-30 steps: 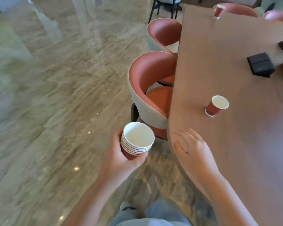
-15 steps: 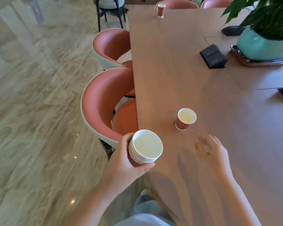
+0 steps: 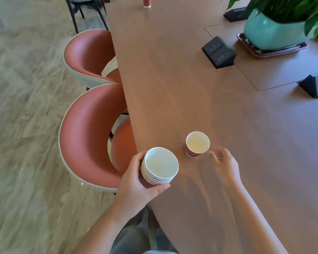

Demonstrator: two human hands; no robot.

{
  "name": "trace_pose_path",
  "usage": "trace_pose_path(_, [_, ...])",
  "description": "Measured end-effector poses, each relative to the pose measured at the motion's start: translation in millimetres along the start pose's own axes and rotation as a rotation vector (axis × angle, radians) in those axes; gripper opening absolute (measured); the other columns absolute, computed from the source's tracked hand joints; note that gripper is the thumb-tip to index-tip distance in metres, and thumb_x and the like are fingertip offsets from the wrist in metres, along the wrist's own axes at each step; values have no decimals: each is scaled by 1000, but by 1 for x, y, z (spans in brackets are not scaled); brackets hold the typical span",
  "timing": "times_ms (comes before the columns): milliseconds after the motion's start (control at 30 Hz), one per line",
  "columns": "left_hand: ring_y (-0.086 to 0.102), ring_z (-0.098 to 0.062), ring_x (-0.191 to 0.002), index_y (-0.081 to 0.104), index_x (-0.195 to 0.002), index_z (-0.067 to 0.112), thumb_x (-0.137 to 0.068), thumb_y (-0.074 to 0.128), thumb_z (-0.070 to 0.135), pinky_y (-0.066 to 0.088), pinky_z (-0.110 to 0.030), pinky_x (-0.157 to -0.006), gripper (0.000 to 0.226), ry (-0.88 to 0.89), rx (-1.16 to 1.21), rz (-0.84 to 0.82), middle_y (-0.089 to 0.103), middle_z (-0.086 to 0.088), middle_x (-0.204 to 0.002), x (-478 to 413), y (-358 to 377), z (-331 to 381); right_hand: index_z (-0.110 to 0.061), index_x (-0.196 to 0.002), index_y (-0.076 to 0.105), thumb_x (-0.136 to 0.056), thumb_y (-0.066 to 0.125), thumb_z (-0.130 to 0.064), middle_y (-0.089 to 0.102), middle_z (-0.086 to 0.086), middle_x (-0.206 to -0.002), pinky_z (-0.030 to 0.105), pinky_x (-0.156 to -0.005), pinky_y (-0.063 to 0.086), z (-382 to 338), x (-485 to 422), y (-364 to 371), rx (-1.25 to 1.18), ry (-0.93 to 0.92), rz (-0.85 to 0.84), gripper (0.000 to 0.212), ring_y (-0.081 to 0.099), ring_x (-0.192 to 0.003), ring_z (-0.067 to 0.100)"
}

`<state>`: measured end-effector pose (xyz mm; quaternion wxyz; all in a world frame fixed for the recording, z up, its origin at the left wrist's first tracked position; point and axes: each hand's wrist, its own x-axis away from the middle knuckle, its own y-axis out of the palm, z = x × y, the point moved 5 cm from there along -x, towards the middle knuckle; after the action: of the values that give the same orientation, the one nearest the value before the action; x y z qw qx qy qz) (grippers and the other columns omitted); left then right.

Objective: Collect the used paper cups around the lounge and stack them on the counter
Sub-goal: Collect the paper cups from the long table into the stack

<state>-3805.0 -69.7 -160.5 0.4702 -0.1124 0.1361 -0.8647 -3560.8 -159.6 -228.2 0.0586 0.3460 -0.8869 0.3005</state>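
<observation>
A: Grips first. Left hand (image 3: pixel 136 182)?
B: Grip clamped round the stack of paper cups (image 3: pixel 161 165), thumb on the near side, fingers round the left, low on the red wall under the white rims. The stack is upright at the edge of the desk (image 3: pixel 173 79). Can't tell if it rests on it.

A: Right hand (image 3: pixel 226 167)?
B: Grip apart, holding nothing. Fingers loosely curled and blurred, just right of the single paper cup (image 3: pixel 197 143). No contact that I can see.

A: Where's that cup?
B: Upright on the desk near the edge, just beyond the stack. Red outside, white inside, looks empty.

A: Handling?
B: My read is very light, with a thin wall that dents if squeezed, and it tips on a nudge. Pinch lightly across the wall below the rolled rim, lift straight up, then drop it into the stack's top cup. The stack is stiffer but could slide apart if held only by the top cup, so a low hold suits it.

A: More to collect?
B: There's another red cup (image 3: pixel 146 1) at the desk's far end, cut off by the frame. Task is partway, I'd judge.

A: Rest?
B: Near red chair (image 3: pixel 86 136) and far red chair (image 3: pixel 86 52), both tucked in at the desk. Black socket box (image 3: pixel 218 52), and a teal plant pot (image 3: pixel 270 32) on a tray (image 3: pixel 272 50).
</observation>
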Motion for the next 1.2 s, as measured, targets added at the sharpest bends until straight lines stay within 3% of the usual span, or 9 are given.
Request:
trace_pose_path(67, [52,-1,-114,44,-113,51,-50,82,48,42,-14,-91,74,14,-25,-32,55,26,-119,-14,-2,-1,-23,-103,55,-86,53,-29,59,-7,-95,22,-62,37,0,-10,5,2,32,23,18,54,-83,7])
trace_pose_path(200, [51,-5,-116,45,-116,46,-50,85,42,45,-27,-95,77,18,-28,-114,55,25,-119,-40,-7,-5,-17,-111,54,-87,54,-32,59,-3,-96,28,-72,36,0,-25,13,20,99,82,29,53,-89,15])
trace_pose_path(300, [50,-1,-117,45,-116,46,-52,89,35,43,-18,-96,78,25,-44,-147,54,28,-119,-60,-11,-8,-16,-112,53,-86,54,-31,59,-2,-95,28,-71,37,0,-32,18,44,150,102,30,53,-88,16])
trace_pose_path(500, [48,5,-115,44,-116,49,-51,86,39,39,-6,-90,78,27,-60,-245,53,31,-119,-96,-13,-12,-8,-90,59,-85,48,-14,58,1,-80,27,-55,35,3,-42,22,152,185,131,13,51,-76,20])
trace_pose_path(667, [48,5,-115,44,-115,51,-54,88,35,39,-5,-88,77,51,-86,-295,53,32,-119,-117,-8,-14,-1,-77,57,-82,49,-11,58,11,-72,30,-55,35,0,-36,12,105,179,203,14,51,-70,27])
trace_pose_path(800, [50,1,-117,46,-121,41,-55,89,33,43,-23,-97,79,23,-83,-347,56,25,-120,-125,1,-19,1,-72,53,-82,53,-13,48,8,-62,31,-56,33,-17,-25,0,2,136,263,17,43,-61,21])
trace_pose_path(967, [50,2,-113,45,-121,39,-55,89,34,43,-22,-94,80,50,-127,-403,56,25,-118,-128,15,-14,-16,-63,60,-83,62,-17,49,3,-55,27,-53,36,-47,-4,-23,-147,60,332,19,43,-54,17])
trace_pose_path(1100, [54,0,-110,46,-118,42,-54,88,34,44,-23,-89,77,61,-108,-452,58,27,-113,-126,26,-8,-16,-65,64,-83,63,-16,50,5,-55,20,-44,37,-68,15,-42,-270,0,412,18,40,-48,12])
trace_pose_path(1200, [56,-1,-107,48,-116,42,-54,86,34,47,-25,-88,74,60,-90,-493,60,25,-111,-123,34,-4,-16,-65,65,-84,63,-14,48,-4,-49,17,-38,35,-81,28,-53,-372,-49,453,19,38,-43,9])
